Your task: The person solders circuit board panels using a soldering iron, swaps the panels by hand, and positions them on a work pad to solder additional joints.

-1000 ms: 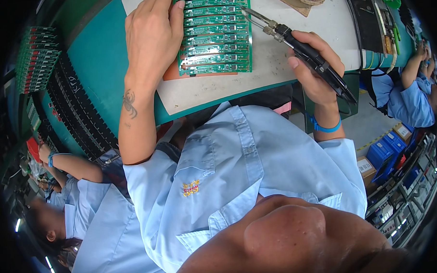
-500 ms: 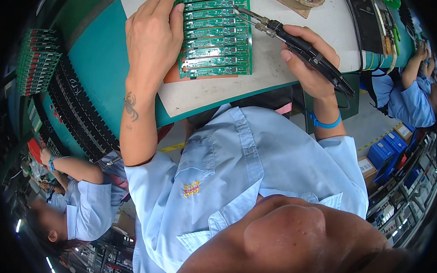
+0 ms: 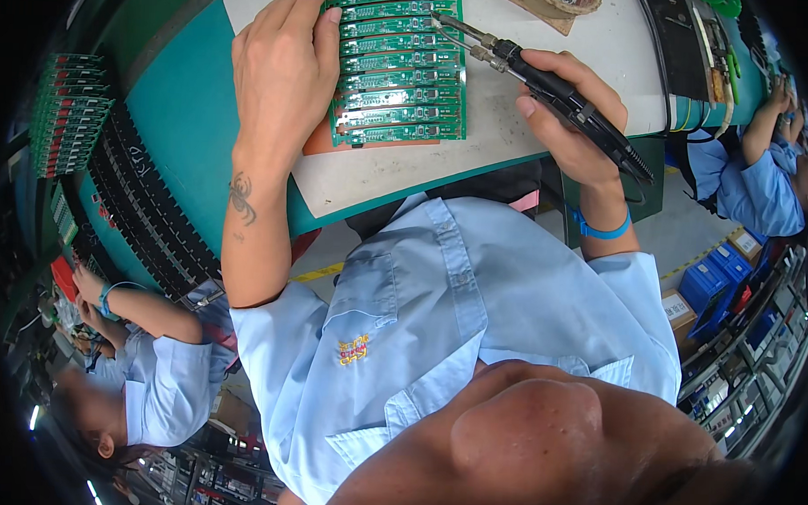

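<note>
- Currently, right hand (image 3: 580,154) grips soldering iron (image 3: 561,93), tip over PCB panel's (image 3: 397,79) right half
- Left hand (image 3: 284,70) open, laid across PCB panel's left edge
- PCB panel on white sheet (image 3: 506,124) atop green surface (image 3: 186,85)

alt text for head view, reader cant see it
The right hand holds a black soldering tool, its tip over a green circuit-board panel. The left hand lies along the panel's left edge; a pale sheet lies beneath.

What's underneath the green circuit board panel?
An orange piece peeks out along the near edge of the green circuit board panel, with a pale sheet around it. The panel covers most of what lies beneath; the left hand hides part of its left edge.
</note>
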A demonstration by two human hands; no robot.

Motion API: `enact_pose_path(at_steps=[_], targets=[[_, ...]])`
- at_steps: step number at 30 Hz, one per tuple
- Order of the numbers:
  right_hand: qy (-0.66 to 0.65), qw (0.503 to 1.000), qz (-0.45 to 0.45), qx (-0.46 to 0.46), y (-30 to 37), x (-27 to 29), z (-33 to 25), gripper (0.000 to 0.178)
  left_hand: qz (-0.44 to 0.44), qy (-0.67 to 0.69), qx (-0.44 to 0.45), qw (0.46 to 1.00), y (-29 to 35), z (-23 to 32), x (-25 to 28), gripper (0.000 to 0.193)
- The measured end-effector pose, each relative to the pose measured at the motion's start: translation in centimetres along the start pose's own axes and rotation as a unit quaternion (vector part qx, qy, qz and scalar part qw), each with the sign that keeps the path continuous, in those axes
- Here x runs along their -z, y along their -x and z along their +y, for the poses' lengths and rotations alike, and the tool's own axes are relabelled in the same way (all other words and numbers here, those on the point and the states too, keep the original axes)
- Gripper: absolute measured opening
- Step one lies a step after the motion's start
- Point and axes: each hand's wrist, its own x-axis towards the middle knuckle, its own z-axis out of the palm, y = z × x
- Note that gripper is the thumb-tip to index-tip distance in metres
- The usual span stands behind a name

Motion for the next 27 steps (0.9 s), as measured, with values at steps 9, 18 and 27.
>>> enact_pose_path(at_steps=[9,18,27], targets=[[0.016,1.0,0.011,0.008,0.3,0.3,-0.1,0.046,0.079,0.005,0.043,0.996,0.3,0.2,-1.6,0.029],[0.014,0.958,0.263,-0.111,0.8,0.3,0.8,0.049,0.075,0.064,0.066,0.993,0.2,-1.5,-3.6,0.038],[0.003,1.0,0.008,0.004,1.9,1.4,-1.0,0.047,0.04,0.132,0.121,0.983,-0.4,2.6,-0.5,0.036]])
